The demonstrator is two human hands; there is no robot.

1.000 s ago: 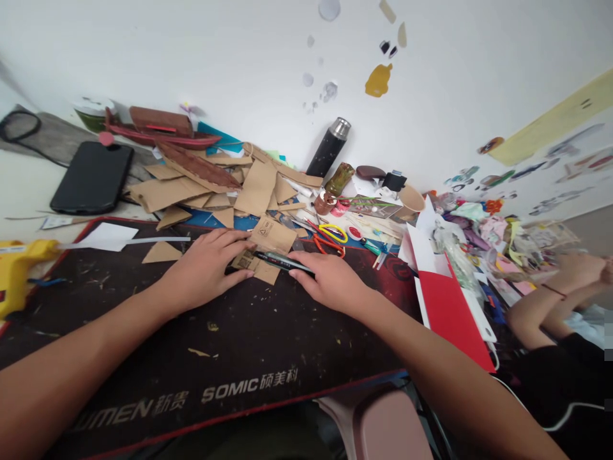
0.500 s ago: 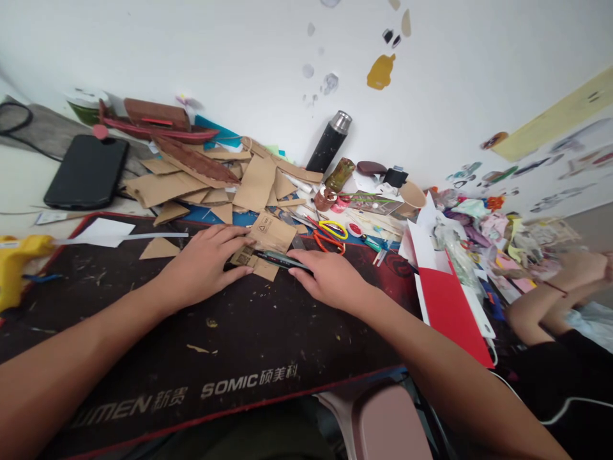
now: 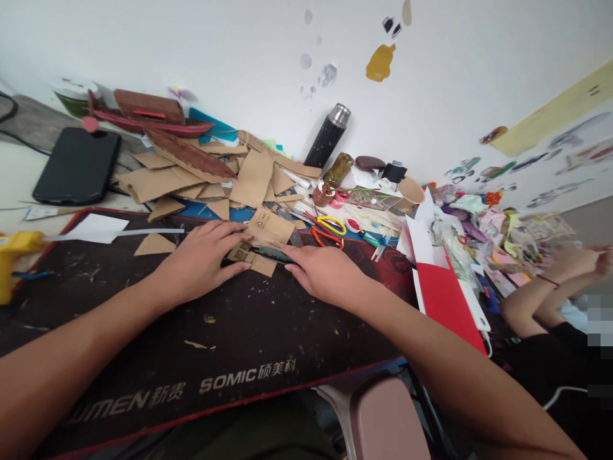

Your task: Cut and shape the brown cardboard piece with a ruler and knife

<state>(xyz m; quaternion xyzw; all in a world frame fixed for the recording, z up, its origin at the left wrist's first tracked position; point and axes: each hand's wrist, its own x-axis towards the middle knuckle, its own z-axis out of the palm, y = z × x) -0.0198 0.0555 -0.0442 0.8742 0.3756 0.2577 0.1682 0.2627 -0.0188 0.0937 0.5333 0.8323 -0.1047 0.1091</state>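
My left hand (image 3: 204, 255) lies over the left edge of a small brown cardboard piece (image 3: 269, 227), fingers stretched out and thumb apart, pressing it to the black desk mat (image 3: 230, 332). The cardboard carries printed marks and partly overlaps another small piece below. My right hand (image 3: 323, 271) is closed around a slim dark pen-like tool (image 3: 271, 254), which lies nearly flat across the cardboard and points left. Its tip is close to my left fingers and hard to make out. A narrow grey strip (image 3: 297, 239) sits just beyond my right fingertips.
Cardboard scraps (image 3: 191, 182) pile up behind my hands, with a brown model boat (image 3: 148, 115) beyond. Scissors (image 3: 328, 230) and a black flask (image 3: 328, 137) stand or lie ahead. A yellow glue gun (image 3: 16, 255) is left, a red sheet (image 3: 447, 300) right. Another person's arms (image 3: 546, 294) are far right.
The view has shifted slightly. My right hand has moved a little left along the cardboard and covers more of the tool. My left hand keeps its place on the cardboard.
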